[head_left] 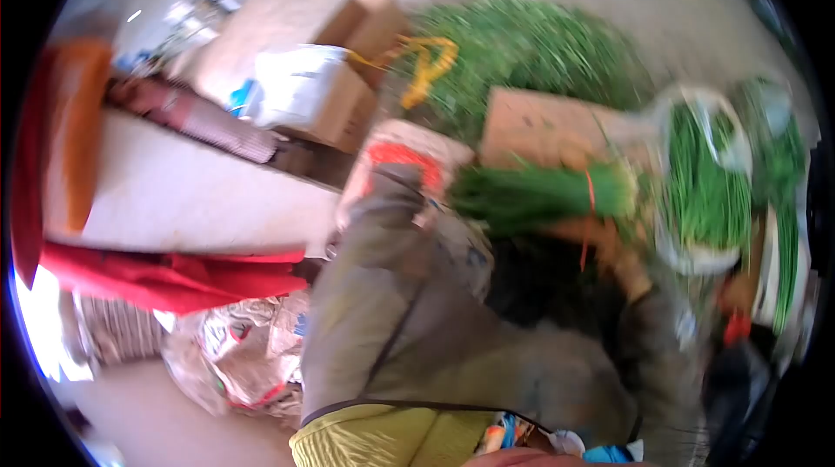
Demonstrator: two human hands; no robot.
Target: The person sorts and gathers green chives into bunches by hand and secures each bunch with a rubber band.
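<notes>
A bundle of green stalks [522,196] is laid sideways across a flat piece of cardboard [544,123], its pale ends turned to the right, and it is ringed near those ends by a red tie [591,193] whose loose tail hangs below. The right hand [622,263] is seen just below the tied part, blurred by motion — whether its fingers are apart or clamped on the tail cannot be told. The left sleeve [365,250] is stretched out to a pile of red strips [404,154]; the left hand is lost in blur beyond the cuff, so its fingers cannot be read either. Loose greens [531,50] are heaped beyond the cardboard — more stalks [709,180] are bagged in clear plastic at right.
</notes>
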